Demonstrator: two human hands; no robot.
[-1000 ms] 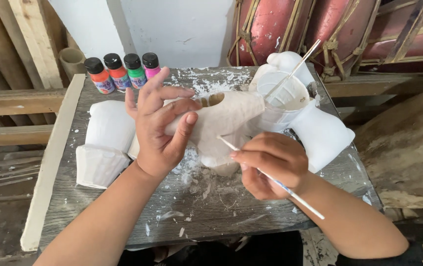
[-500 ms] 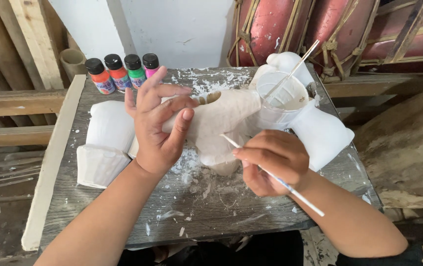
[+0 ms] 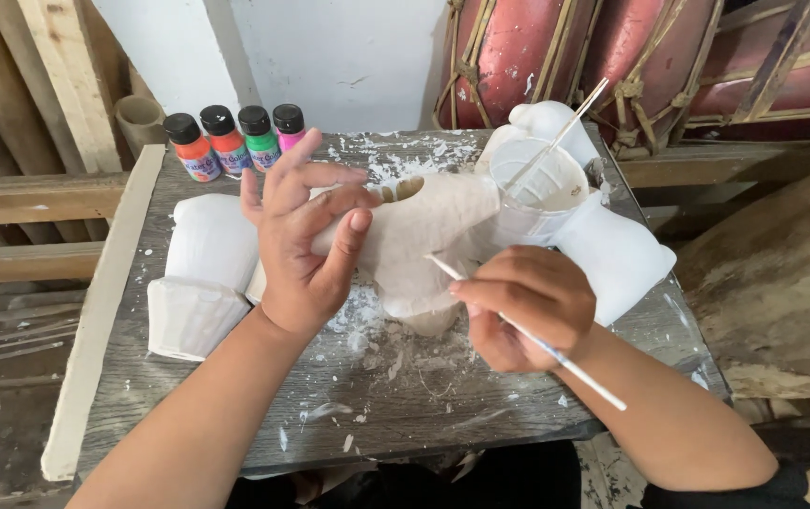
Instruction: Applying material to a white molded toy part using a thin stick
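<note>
A white plaster figure (image 3: 433, 236) lies on a grey wooden table (image 3: 424, 405). My left hand (image 3: 306, 240) rests on its left end, fingers spread and steadying it. My right hand (image 3: 523, 306) grips a thin white paintbrush (image 3: 570, 363) like a pen; the brush tip touches the figure's lower middle. Behind the figure stands a white cup of white paint (image 3: 546, 184) with a stick (image 3: 560, 132) leaning in it.
Several small paint bottles (image 3: 235, 141) in orange, red, green and pink line the table's back left. White plaster pieces sit at the left (image 3: 202, 278) and right (image 3: 617, 254). Plaster crumbs (image 3: 395, 353) litter the tabletop. Red drums (image 3: 556, 57) stand behind.
My right hand with the brush has shifted slightly down and right along the figure. The left hand stays put on the figure.
</note>
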